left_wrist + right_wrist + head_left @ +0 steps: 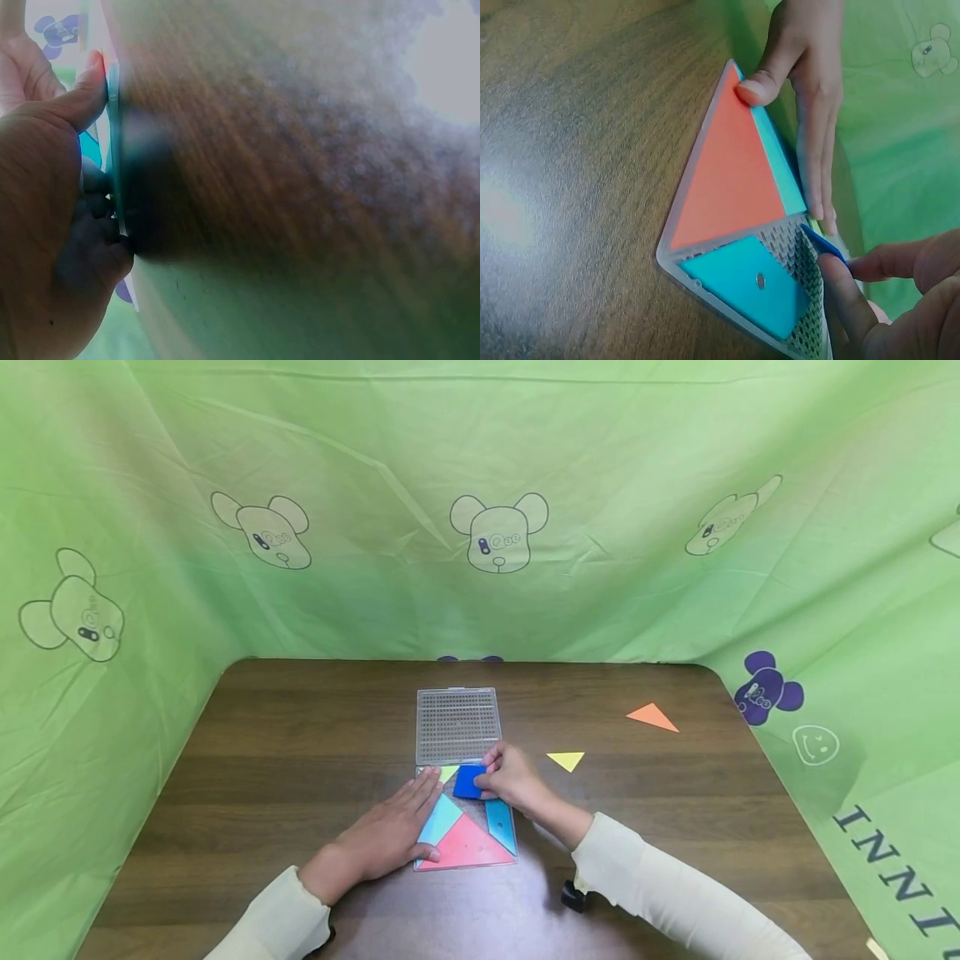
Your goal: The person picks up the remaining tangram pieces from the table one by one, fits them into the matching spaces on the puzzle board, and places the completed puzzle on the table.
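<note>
A hinged clear plastic case lies open on the table, its tray (667, 255) nearest the person. My right hand (517, 777) pinches a blue square tangram piece (467, 782) between thumb and fingers, tilted over the tray's upper right part in the right wrist view. My left hand (382, 831) rests along the tray's left side, fingers straight, its thumb on the large red triangle (472, 847). Inside the tray also lie a light blue triangle (442, 820), a teal parallelogram (498, 822) with a small hole, and a light green piece (447, 773) partly hidden by the left fingers.
The perforated lid (457, 727) lies flat behind the tray. To the right on the wooden table (300, 735) are a small yellow triangle (567, 761) and, farther off, an orange triangle (654, 717). A green curtain (375, 593) surrounds the table's back and sides.
</note>
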A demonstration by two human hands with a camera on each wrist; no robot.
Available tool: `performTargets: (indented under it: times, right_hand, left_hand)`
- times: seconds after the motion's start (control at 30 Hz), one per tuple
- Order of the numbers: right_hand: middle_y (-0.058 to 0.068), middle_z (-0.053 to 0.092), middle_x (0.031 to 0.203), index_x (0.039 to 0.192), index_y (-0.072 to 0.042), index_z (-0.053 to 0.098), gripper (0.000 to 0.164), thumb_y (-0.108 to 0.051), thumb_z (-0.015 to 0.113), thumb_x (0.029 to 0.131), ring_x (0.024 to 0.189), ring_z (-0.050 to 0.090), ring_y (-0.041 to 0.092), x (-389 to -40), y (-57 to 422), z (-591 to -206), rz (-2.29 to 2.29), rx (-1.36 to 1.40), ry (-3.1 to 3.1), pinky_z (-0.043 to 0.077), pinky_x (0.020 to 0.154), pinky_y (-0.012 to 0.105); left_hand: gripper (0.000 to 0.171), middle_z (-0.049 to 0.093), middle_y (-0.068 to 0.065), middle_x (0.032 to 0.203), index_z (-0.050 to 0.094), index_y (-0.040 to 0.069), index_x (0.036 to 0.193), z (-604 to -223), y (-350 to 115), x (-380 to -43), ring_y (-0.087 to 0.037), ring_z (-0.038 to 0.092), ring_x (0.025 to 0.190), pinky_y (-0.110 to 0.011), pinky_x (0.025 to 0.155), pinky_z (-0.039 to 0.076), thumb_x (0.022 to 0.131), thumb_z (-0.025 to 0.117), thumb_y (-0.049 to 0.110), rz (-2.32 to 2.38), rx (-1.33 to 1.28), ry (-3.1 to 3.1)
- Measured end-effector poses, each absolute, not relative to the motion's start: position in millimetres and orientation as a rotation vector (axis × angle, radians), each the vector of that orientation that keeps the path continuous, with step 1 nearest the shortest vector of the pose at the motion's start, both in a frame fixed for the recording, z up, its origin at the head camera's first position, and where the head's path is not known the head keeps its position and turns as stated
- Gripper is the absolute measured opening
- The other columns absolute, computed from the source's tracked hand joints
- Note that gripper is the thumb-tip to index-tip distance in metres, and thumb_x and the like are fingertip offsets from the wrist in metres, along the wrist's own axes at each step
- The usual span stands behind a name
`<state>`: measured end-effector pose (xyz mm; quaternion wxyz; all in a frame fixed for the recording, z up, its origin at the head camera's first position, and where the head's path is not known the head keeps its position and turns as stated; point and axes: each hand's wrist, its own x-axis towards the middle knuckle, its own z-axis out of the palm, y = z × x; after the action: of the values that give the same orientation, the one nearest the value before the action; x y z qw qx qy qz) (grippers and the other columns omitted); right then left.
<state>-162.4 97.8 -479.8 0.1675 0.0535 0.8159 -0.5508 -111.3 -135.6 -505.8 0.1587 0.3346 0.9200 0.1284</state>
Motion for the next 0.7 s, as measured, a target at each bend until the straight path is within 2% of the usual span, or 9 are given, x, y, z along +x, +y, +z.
performTargets:
  times: [0.13, 0.37, 0.7]
  right_hand:
    - [0.008, 0.052, 0.081, 0.096, 0.006, 0.054, 0.027, 0.009, 0.077, 0.081, 0.061, 0.066, 0.016, -160.8, 96.4, -479.8, -1.575, 0.168, 2.311, 0.064, 0.062, 0.033]
    - [0.018, 0.057, 0.086, 0.09, 0.006, 0.051, 0.026, 0.009, 0.076, 0.084, 0.063, 0.076, 0.027, -161.0, 92.3, -479.2, -1.598, 0.208, 2.255, 0.063, 0.061, 0.031]
    - [0.015, 0.056, 0.082, 0.085, 0.003, 0.05, 0.028, 0.01, 0.077, 0.084, 0.066, 0.077, 0.032, -161.4, 86.2, -484.4, -1.587, 0.202, 2.231, 0.063, 0.061, 0.031]
  left_hand:
    - [0.093, 0.004, -0.009, 0.175, 0.016, 0.006, 0.164, -505.6, -135.7, -111.7, -0.028, 0.004, 0.162, -0.046, 0.129, 0.022, 0.099, 0.05, 0.064, 0.354, 0.96, 2.629]
    - [0.094, 0.005, -0.009, 0.175, 0.015, 0.007, 0.165, -503.1, -135.4, -112.2, -0.028, 0.004, 0.162, -0.047, 0.129, 0.022, 0.098, 0.053, 0.063, 0.348, 0.951, 2.616]
    - [0.094, 0.005, -0.009, 0.175, 0.016, 0.007, 0.164, -503.6, -135.8, -112.1, -0.028, 0.003, 0.162, -0.045, 0.129, 0.021, 0.098, 0.052, 0.064, 0.335, 0.962, 2.621]
